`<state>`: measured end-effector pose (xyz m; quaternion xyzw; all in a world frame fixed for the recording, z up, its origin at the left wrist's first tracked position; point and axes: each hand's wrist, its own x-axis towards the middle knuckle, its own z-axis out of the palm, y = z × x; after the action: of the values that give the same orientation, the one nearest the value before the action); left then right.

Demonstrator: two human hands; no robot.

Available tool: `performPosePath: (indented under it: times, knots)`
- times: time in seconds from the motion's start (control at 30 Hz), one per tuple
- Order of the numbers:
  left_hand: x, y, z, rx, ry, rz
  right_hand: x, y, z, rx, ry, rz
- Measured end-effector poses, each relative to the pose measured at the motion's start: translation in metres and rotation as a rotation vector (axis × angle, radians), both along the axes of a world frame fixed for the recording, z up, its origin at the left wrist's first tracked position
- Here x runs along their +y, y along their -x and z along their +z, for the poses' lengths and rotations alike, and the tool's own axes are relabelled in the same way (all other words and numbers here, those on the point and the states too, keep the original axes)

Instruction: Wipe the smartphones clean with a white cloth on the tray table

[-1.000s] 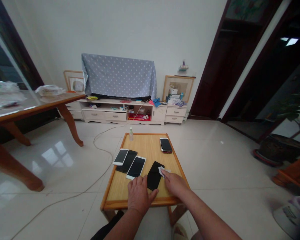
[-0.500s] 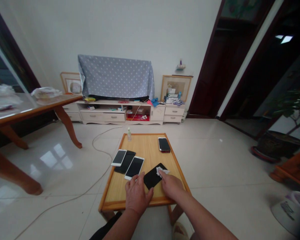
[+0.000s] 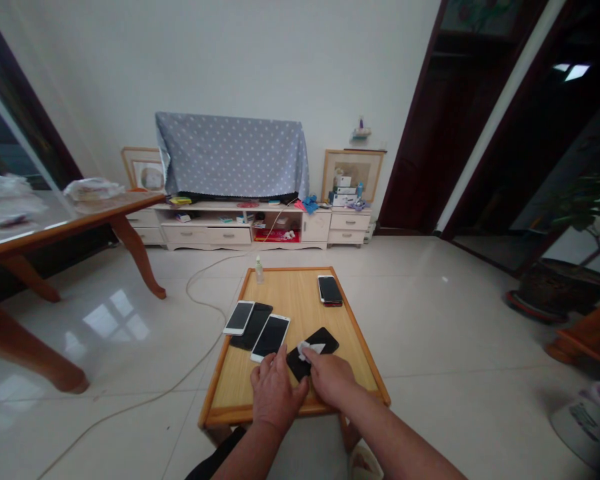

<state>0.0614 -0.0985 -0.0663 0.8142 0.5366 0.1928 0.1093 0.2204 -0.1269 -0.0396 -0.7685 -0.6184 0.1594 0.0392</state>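
A black phone (image 3: 323, 338) lies face-up and slanted near the front of the small wooden table (image 3: 300, 290). My left hand (image 3: 275, 393) grips its near left end, thumb and fingers at its edges. In my right hand (image 3: 333, 380) is a crumpled white tissue (image 3: 314, 349), pressed flat on the screen close to that end. Left of the black phone rests a white phone (image 3: 271, 337) with a dark screen. Farther left, another white phone (image 3: 239, 317) overlaps a dark flat device (image 3: 253, 327).
A small clear bottle (image 3: 259, 271) stands at the table's far left corner. Stacked phones (image 3: 329, 290) lie at the far right. A cable (image 3: 180, 383) runs over the floor on the left, below a larger table (image 3: 130, 200). A white bucket (image 3: 587, 427) stands at right.
My right hand has slid the tissue left and toward me across the black phone, uncovering its far right end. My left hand stays at the near end.
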Motion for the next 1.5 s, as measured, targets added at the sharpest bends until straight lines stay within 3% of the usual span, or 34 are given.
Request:
performPosePath:
  times: [0.1, 0.27, 0.47, 0.67, 0.9, 1.13, 1.23, 1.37, 1.5]
  knots:
    - [0.001, 0.001, -0.001, 0.003, 0.009, -0.004, 0.002, 0.009, 0.001, 0.034, -0.018, 0.056]
    - [0.001, 0.001, -0.001, 0.011, 0.002, 0.005, 0.009, 0.006, 0.007, -0.004, -0.008, -0.059]
    - [0.004, 0.001, -0.002, 0.029, 0.047, 0.004, 0.010, 0.017, -0.001, 0.044, -0.053, 0.105]
    - [0.005, -0.002, -0.005, 0.020, 0.021, 0.011, 0.025, -0.017, 0.003, -0.009, -0.023, -0.140]
    - [0.006, -0.002, -0.010, 0.054, -0.023, 0.009, 0.015, 0.003, -0.005, 0.043, -0.021, 0.022]
    - [0.005, -0.005, -0.008, 0.066, -0.038, 0.026, 0.027, -0.032, 0.005, 0.003, 0.011, -0.201]
    - [0.005, -0.005, -0.008, 0.075, -0.034, 0.020, 0.020, -0.022, 0.001, 0.019, -0.011, -0.151]
    - [0.005, -0.005, -0.008, 0.103, -0.047, 0.009, 0.003, 0.002, -0.009, 0.077, -0.060, 0.037]
    - [0.005, -0.005, -0.005, 0.108, -0.024, 0.009, 0.002, -0.018, -0.006, 0.068, -0.041, -0.040]
